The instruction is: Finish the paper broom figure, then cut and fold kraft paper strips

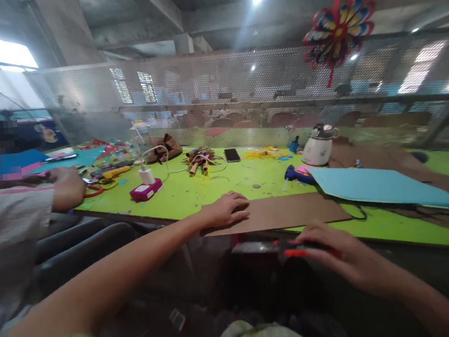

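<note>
A strip of brown cardboard (287,210) lies along the front edge of the green table. My left hand (226,210) rests on its left part, palm down with the fingers stretched out. Below the table edge, in front of my body, my right hand (329,246) is closed round a pair of scissors (257,247) with red handles. Their blades point left, and motion blurs them a little. The scissors are apart from the cardboard.
A blue sheet (383,181) and a blue-handled tool (299,175) lie to the right, near a white kettle-like jug (317,147). Further left are a phone (232,155), a magenta box (145,190) and red-yellow scissors (100,187). Another person's arm (67,187) is at the left.
</note>
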`<control>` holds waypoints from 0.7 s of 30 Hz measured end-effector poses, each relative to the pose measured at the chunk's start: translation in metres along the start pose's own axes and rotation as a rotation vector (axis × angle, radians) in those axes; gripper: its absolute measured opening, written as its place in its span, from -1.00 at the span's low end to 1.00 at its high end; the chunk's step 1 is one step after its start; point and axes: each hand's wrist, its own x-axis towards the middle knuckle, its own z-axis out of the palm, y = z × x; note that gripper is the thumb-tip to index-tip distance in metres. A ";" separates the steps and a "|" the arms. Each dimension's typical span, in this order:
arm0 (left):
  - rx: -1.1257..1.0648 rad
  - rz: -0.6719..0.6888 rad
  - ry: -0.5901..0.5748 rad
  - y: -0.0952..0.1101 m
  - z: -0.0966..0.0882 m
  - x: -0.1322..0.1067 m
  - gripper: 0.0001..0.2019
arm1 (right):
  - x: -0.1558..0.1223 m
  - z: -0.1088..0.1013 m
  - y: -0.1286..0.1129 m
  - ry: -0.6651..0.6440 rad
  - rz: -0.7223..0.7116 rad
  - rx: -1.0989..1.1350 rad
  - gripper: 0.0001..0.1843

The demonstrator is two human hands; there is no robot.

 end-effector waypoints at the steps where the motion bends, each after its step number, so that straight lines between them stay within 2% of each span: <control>1: -0.014 -0.017 -0.001 0.001 -0.002 0.000 -0.55 | -0.006 -0.013 0.017 0.112 0.070 -0.008 -0.71; 3: -0.027 -0.051 -0.011 0.004 -0.005 -0.001 -0.52 | -0.010 -0.034 0.053 0.344 0.251 -0.020 -0.62; 5: -0.014 -0.078 -0.039 0.007 -0.009 -0.001 -0.44 | -0.006 -0.048 0.088 0.509 0.371 0.003 -0.54; 7: 0.014 -0.089 -0.084 0.009 -0.012 0.000 -0.36 | 0.008 -0.054 0.115 0.583 0.426 -0.051 -0.51; 9: 0.039 -0.106 -0.118 0.009 -0.014 0.001 -0.30 | 0.029 -0.053 0.133 0.602 0.424 -0.131 -0.54; 15: 0.007 -0.253 -0.116 -0.001 -0.015 0.010 -0.24 | 0.087 -0.034 0.152 0.604 0.339 -0.143 -0.68; 18: -0.048 -0.339 -0.150 -0.006 -0.015 0.017 -0.21 | 0.094 -0.027 0.157 0.605 0.333 -0.101 -0.68; 21: -0.091 -0.436 -0.215 -0.009 -0.018 0.028 -0.18 | 0.090 -0.023 0.161 0.628 0.329 -0.051 -0.68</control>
